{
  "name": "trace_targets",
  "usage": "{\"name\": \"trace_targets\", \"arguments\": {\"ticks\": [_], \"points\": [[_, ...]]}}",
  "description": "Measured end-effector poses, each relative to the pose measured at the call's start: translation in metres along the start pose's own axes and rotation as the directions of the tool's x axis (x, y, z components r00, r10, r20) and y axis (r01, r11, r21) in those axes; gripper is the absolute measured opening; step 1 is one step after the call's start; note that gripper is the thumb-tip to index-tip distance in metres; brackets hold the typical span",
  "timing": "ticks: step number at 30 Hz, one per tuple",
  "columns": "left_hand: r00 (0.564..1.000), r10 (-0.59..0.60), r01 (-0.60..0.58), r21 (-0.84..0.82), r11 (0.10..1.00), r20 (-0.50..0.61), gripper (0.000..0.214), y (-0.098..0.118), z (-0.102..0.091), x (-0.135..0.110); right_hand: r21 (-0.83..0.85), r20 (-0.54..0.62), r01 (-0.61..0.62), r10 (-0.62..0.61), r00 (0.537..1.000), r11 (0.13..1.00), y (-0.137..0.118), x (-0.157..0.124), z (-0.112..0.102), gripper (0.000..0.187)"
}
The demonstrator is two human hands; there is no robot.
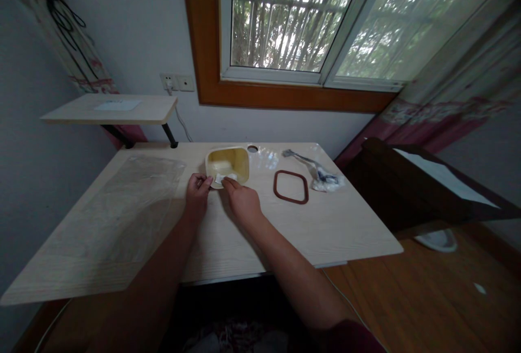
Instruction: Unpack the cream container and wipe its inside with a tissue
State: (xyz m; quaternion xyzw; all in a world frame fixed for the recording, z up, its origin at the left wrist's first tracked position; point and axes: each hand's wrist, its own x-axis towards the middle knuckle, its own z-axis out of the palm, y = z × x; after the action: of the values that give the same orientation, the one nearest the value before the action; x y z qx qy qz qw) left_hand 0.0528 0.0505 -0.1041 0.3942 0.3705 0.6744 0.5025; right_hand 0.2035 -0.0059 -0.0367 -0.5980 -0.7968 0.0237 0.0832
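Observation:
A yellowish square container (240, 158) with rounded corners stands on the desk, tipped so that its inside faces me. My left hand (198, 190) grips the container's near left rim between thumb and fingers. Inside the near wall, my right hand (241, 198) presses a small white piece of tissue or cloth (225, 177) with its fingertips. The white piece is partly covered by those fingers, so its exact kind is unclear. To the right of my right hand lies a reddish-brown square ring (291, 187), flat on the desk.
Clear plastic sheeting (134, 206) covers the left of the wooden desk (345, 233). At back right lies a dark item in a plastic bag (323, 178), near a cable hole (253, 149). A raised shelf (109, 109) stands at back left; a dark wooden piece of furniture (427, 184) is right.

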Motion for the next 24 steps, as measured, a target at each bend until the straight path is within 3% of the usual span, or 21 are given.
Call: {"name": "trace_targets", "arguments": {"ticks": [16,24], "points": [[0.999,0.036,-0.036,0.074,0.997,-0.008,0.038,0.0063,0.003,-0.0004,0.0,0.0,-0.002,0.002,1.0,1.0,0.0018,0.001,-0.0034,0.047],[0.999,0.051,-0.051,0.061,0.997,0.012,0.039,-0.001,-0.0029,0.0039,0.011,-0.001,0.001,-0.001,1.0,1.0,0.0016,0.0007,-0.0044,0.047]]}}
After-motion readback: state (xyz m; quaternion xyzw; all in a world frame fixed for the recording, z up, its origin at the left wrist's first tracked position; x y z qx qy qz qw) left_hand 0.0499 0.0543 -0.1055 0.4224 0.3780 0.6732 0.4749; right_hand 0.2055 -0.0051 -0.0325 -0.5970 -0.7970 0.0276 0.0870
